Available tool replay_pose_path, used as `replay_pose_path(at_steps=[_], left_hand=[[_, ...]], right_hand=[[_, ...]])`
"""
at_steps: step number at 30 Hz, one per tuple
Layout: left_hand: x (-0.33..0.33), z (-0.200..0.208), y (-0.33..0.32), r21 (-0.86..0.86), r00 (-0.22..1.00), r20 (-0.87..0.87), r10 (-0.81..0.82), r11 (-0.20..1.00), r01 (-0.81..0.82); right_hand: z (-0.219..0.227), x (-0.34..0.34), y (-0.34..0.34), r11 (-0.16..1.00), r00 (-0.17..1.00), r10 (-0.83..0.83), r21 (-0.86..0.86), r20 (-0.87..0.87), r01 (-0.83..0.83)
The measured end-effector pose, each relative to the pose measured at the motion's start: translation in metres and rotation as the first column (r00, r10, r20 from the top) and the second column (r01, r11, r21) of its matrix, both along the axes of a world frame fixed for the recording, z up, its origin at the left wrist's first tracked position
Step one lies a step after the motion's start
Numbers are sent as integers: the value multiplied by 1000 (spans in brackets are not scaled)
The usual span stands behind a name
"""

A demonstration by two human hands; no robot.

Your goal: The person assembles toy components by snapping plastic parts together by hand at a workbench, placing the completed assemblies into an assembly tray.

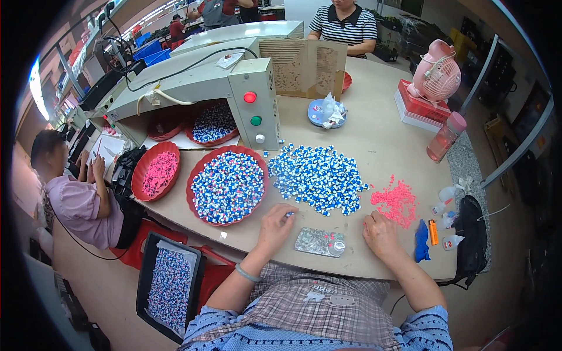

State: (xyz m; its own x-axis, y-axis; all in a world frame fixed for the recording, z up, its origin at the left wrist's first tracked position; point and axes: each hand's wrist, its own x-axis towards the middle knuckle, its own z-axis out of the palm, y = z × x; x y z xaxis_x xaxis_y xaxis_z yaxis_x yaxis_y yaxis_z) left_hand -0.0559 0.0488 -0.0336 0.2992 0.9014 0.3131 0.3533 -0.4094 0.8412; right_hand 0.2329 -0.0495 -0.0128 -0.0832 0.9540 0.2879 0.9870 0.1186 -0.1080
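My left hand (277,227) is closed in a pinch on a small blue-and-white piece (289,214). It hovers by the near edge of a spread of blue-and-white pieces (316,175) on the table. My right hand (381,235) has its fingers drawn together beside a scatter of small pink pieces (397,205). Whether anything sits between those fingertips is too small to make out. Between the hands lies a flat, speckled grey block (313,241) with a round whitish disc (337,248) at its right end. Left of my left hand stands a red scalloped bowl (191,202) heaped with blue-and-white pieces.
A smaller red bowl (138,188) holds pink pieces. Behind stands a grey machine (252,111) with buttons. At right are a blue crumpled item (421,241), an orange lighter (433,232), a bottle (446,137) and a pink fan (436,76). A black tray (196,286) sits low left; co-workers sit nearby.
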Motion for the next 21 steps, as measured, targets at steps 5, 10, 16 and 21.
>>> replay_pose_path(at_steps=[5, 10, 16, 21], left_hand=[[0, -5, 1, 57, 999, 38, -1, 998, -1], [0, -5, -1, 43, 998, 60, -11, 999, 9], [-3, -3, -1, 68, 994, 110, 26, 997, -33], [-6, 6, -2, 10, 991, 98, 93, 995, -95]], right_hand=[[1, -4, 1, 1000, 999, 18, 0, 36, -18], [0, -3, 8, 1000, 999, 10, 23, 44, -11], [1, 0, 7, 1000, 1000, -5, 15, -8, 5], [-1, 6, 7, 999, 997, -5, 39, -79, 8]])
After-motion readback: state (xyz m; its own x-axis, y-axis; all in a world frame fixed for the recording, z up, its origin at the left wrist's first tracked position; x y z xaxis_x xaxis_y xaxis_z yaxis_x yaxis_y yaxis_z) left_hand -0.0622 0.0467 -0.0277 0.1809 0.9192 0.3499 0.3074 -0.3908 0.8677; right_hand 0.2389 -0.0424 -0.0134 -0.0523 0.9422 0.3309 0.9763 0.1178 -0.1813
